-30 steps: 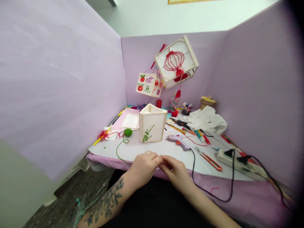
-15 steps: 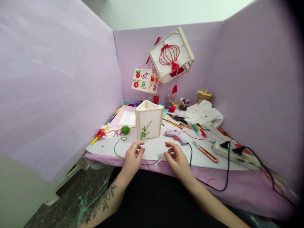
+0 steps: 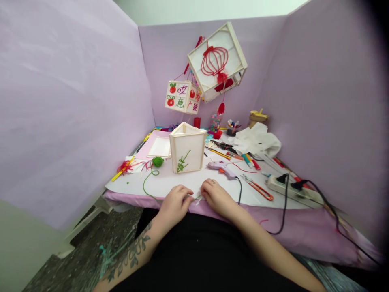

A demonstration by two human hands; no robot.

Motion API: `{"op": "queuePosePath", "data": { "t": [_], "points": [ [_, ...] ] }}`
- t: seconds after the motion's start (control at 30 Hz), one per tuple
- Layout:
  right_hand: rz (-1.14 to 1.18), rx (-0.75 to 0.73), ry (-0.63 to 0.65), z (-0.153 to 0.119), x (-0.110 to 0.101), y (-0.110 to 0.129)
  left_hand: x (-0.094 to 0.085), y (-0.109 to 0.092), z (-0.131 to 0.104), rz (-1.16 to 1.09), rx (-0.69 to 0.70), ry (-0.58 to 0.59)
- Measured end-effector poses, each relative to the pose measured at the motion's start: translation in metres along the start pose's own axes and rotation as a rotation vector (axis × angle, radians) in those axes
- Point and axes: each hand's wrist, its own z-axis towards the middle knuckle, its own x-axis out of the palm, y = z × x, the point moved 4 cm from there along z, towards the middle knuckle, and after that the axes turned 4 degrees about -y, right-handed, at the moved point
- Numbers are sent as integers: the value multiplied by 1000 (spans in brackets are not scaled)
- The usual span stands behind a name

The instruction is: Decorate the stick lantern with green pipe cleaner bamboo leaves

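Note:
My left hand [image 3: 178, 201] is at the table's front edge, its thumb and fingertips pinched on the green yarn [image 3: 147, 187]. The yarn runs from a green ball [image 3: 157, 162] at the left down to this hand. Just right of it, my right hand [image 3: 216, 196] has its fingers curled down at the yarn's end, beside a small white strip [image 3: 198, 200]; what its fingertips grip is hard to make out. Beyond both hands a three-sided white lantern [image 3: 187, 151] stands upright, with a green leafy sprig on its front panel.
A glue gun [image 3: 222, 168] and orange-handled scissors [image 3: 257, 187] lie right of the lantern, before a power strip [image 3: 293, 192]. Farther back are crumpled white paper [image 3: 256, 139] and pens. Two decorated lanterns hang above, the larger one [image 3: 217, 61] tilted. Red yarn [image 3: 125, 166] lies left.
Both hands have come closer together and closed in on the yarn's end at the table edge. The view has shifted slightly, so the table and lanterns appear higher.

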Motion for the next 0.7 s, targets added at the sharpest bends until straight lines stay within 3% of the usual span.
{"op": "queuePosePath", "data": {
  "t": [0.1,0.23,0.33,0.43,0.57,0.7],
  "points": [
    [-5,57,-62,0,0,-8,6,-2,2,112,13,64],
    [-24,128,-165,-3,-8,-17,10,0,8,135,1,59],
    [-51,156,-233,-12,-31,-32,9,7,10,106,-26,41],
    [-285,320,-296,-29,-68,-65,7,13,11,67,-46,22],
    [-512,491,-229,-49,-96,-109,6,15,11,32,-53,2],
    [-545,532,-137,-54,-87,-134,4,15,12,15,-52,11]
  ]
}}
